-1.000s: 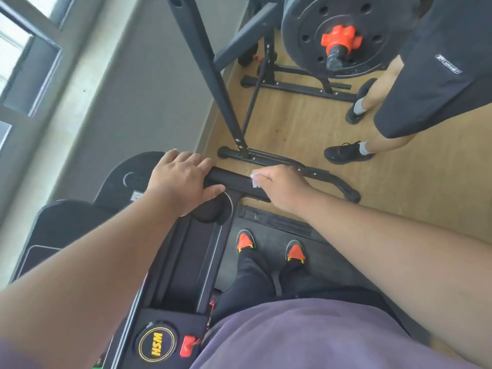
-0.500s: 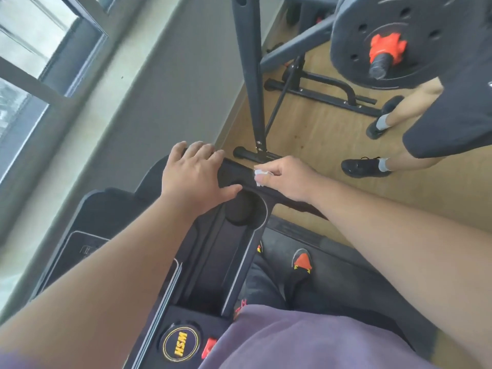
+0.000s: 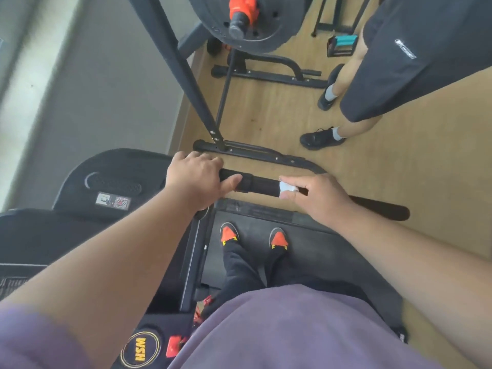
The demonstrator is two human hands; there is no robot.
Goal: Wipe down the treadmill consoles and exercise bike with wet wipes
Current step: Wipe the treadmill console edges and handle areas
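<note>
Nearest us, our two orange-toed shoes (image 3: pixel 230 233) stand on the one treadmill belt (image 3: pixel 314 251), beside the round WSH-marked console knob (image 3: pixel 140 350). Just above them we have both hands on the single black handrail (image 3: pixel 262 185): our left hand (image 3: pixel 195 179) curls over its near end where it meets the console, thumb lying along the bar, while our right hand (image 3: pixel 318 194) pinches the one small white wet wipe (image 3: pixel 287 188) around the bar. To do this stroke well, we judge it best to keep the left hand bracing and wrap the wipe round the bar, drawing it toward the free end. Farther off stand a weight rack (image 3: pixel 170 57), one plate (image 3: pixel 253 22), and another person's two legs (image 3: pixel 343 83).
</note>
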